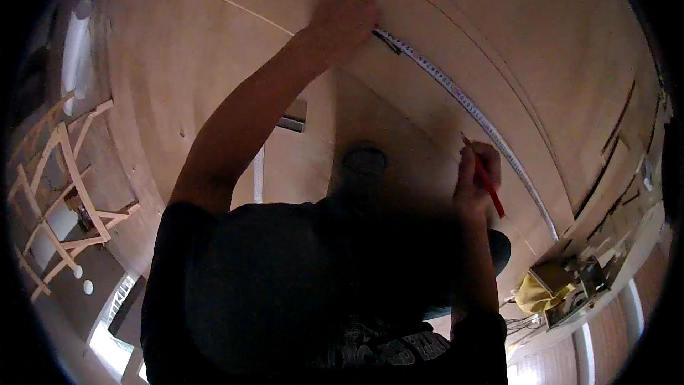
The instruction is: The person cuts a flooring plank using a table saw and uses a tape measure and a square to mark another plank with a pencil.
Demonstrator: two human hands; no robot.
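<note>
A pale measuring tape [456, 89] curves across a large plywood sheet [399, 93], from my left hand down toward the sheet's right side. My left hand [345, 14] is stretched far forward, closed at the tape's upper end. Its fingers are mostly hidden, and I cannot make out a tape case. A short dark thing [388, 41] lies beside the tape near that hand. My right hand [479, 171] grips a red pencil [490, 185], its tip pointing up and left, to the left of the tape. Thin lines run across the board.
A small grey-edged block [292, 117] and a pale strip [258, 175] lie by my left arm. Far left stands a slatted wooden frame [78, 185], below a white roll [76, 50]. Yellow cloth [541, 294] and tools sit at the lower right, below wood offcuts [616, 196].
</note>
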